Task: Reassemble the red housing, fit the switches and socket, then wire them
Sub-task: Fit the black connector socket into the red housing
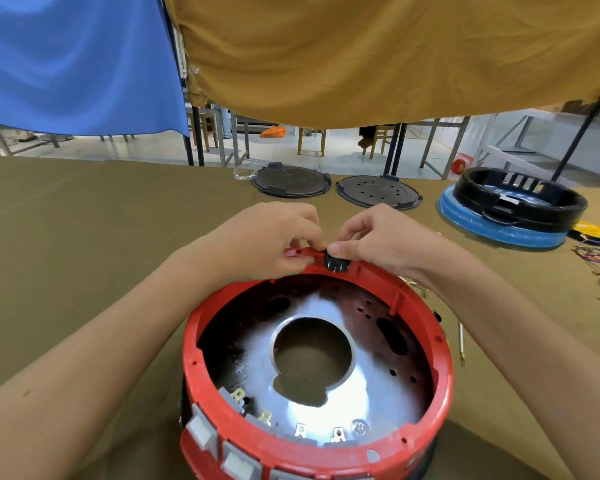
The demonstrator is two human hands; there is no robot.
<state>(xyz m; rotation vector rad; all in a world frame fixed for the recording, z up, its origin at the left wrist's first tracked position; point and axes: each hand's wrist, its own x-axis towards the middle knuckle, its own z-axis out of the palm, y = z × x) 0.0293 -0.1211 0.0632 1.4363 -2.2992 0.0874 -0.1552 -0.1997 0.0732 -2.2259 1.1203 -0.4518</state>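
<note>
The round red housing stands upside down on the olive cloth in front of me, its silver metal plate with a large hole showing inside. Grey switches with brass terminals line its near rim. A black socket with metal pins sits in a notch at the far rim. My right hand pinches the socket from above with thumb and fingers. My left hand grips the red rim just left of the socket, fingertips touching it.
Two black round lids lie at the table's far edge. A black ring on a blue base sits far right, with loose coloured wires and a thin screwdriver right of the housing. Blue and tan curtains hang behind.
</note>
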